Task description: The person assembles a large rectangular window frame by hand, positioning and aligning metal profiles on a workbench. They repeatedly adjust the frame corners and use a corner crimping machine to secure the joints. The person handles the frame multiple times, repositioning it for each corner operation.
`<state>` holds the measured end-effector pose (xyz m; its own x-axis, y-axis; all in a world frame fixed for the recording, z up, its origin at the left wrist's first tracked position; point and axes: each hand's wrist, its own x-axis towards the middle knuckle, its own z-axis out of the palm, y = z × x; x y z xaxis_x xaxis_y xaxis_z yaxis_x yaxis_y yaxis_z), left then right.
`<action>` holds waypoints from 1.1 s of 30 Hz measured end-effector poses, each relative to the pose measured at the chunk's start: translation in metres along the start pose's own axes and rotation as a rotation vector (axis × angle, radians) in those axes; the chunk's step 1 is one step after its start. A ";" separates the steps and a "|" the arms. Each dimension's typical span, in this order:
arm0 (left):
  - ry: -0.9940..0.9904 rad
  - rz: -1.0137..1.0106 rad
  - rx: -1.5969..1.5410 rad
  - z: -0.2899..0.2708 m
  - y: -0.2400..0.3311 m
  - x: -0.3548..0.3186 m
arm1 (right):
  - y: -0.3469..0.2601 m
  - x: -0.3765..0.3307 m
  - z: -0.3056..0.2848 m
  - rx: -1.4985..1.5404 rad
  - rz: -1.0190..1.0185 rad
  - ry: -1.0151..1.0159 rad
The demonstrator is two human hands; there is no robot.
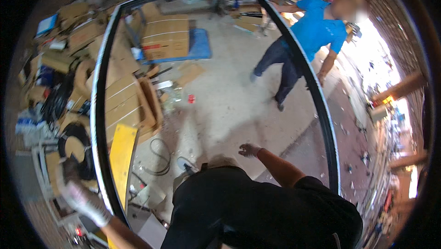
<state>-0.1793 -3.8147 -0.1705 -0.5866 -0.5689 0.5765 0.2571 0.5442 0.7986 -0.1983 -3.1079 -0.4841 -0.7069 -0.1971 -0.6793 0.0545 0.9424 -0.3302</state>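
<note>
A large black-framed rectangular glass panel stands over the concrete floor. The gloved left hand sits at the frame's lower left edge; whether its grip clasps the frame, I cannot tell. The gloved right hand hovers inside the frame, released. A person in a blue shirt holds the frame's far right edge.

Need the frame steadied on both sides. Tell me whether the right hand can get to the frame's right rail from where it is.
Probably yes. The right hand hangs open inside the black frame, nothing between it and the right rail, though it would need a fair stretch outward.
</note>
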 end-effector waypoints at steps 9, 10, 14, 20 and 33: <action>-0.098 0.104 -0.063 0.202 0.038 0.134 | 0.017 0.094 -0.088 0.153 0.269 0.033; -0.095 0.094 -0.056 0.220 0.036 0.139 | 0.019 0.110 -0.095 0.118 0.295 -0.024; -0.074 0.034 -0.030 0.287 0.031 0.155 | 0.026 0.180 -0.130 0.013 0.228 -0.169; -0.008 -0.055 0.042 0.346 0.032 0.183 | 0.057 0.315 -0.235 0.030 0.073 -0.172; -0.041 -0.357 -0.442 0.423 0.042 0.284 | -0.003 0.542 -0.431 -0.598 -0.425 0.040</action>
<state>-0.6606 -3.6925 -0.0462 -0.7227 -0.6413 0.2577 0.3294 0.0083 0.9442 -0.8856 -3.1005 -0.5688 -0.6072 -0.5795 -0.5436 -0.6162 0.7753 -0.1382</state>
